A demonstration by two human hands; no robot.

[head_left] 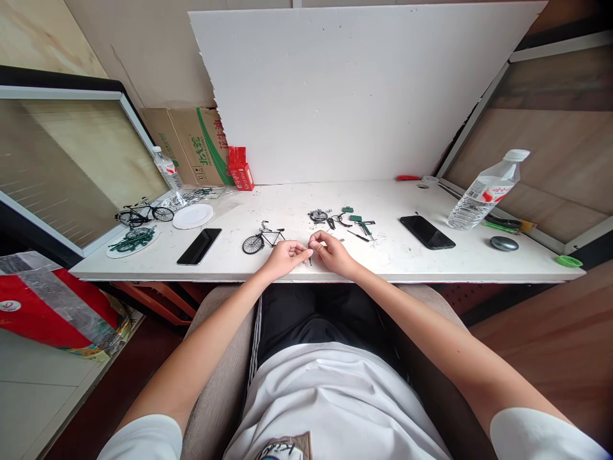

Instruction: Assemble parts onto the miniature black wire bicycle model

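Observation:
Close to the table's front edge, my left hand (287, 257) and my right hand (331, 254) meet with fingers pinched together. A small dark part (310, 260) pokes out below the fingertips between them; most of it is hidden, so its kind does not show. Beside my left hand stands a black model bicycle (262, 237) with a front wheel, handlebar, frame and saddle; its rear end is behind the hand. Beyond my right hand lie a loose black model wheel (318, 216), green pieces (363, 222) and a thin black stick-like tool (358, 236).
A phone (200, 246) lies at left, another phone (428, 232) at right. Further left are a second model bicycle (160, 213), a white lid (192, 216) and a plate of green parts (134, 241). A water bottle (486, 191) stands right; a white board (354, 96) rises behind.

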